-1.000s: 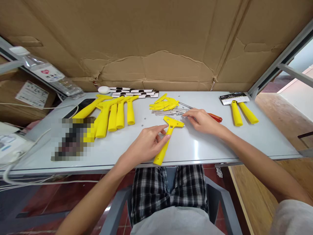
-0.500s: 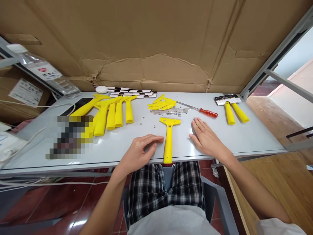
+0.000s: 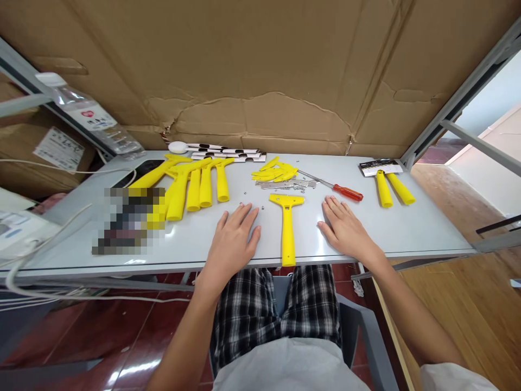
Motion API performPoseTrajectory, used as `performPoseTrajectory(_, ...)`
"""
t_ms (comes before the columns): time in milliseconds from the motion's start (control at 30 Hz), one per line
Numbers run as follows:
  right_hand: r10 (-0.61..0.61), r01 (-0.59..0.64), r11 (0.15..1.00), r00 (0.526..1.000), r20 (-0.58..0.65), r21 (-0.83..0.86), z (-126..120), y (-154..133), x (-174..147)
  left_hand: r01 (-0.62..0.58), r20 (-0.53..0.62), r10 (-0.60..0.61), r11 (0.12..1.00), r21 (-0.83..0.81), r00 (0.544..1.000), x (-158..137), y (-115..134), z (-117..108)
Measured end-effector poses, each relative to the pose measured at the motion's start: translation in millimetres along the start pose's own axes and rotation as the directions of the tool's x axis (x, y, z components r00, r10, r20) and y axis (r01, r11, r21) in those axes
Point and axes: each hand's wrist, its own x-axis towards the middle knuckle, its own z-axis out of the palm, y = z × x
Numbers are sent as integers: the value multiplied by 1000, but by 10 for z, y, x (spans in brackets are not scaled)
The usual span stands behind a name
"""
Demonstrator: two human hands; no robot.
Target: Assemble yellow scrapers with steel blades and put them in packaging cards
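Observation:
Both palms rest on the grey tabletop, one on each side of a yellow scraper handle. My left hand lies flat with its fingers spread, holding nothing, close to some small nuts. My right hand is also flat and open, below a screwdriver with a red handle. The yellow scraper handle lies apart from both hands, its wide head away from me and its grip end at the table's front edge. Beyond it are a heap of small yellow plastic pieces, metal blades and loose screws.
Several yellow scraper handles lie at the left beside a dark phone. Two packaged scrapers lie at the right. Striped packaging cards and a plastic bottle stand near the cardboard at the back. Cables cross the left edge.
My left hand has moved left, away from the yellow scraper handle, and flattened onto the table with fingers spread. My right hand stays flat in place. The view has shifted slightly.

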Motion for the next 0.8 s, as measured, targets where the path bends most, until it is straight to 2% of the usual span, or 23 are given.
performPoseTrajectory(533,-16,17,999,1000,-20,41,-7,42,1,34,15,-34,999,0,999,4,32,-14)
performPoseTrajectory(667,-36,36,999,999,7,26,-153,54,32,24,3,-24,999,-25,1000,2,13,2)
performPoseTrajectory(800,-73,74,997,996,60,-15,-416,55,195,38,-3,-38,998,-46,999,0,12,13)
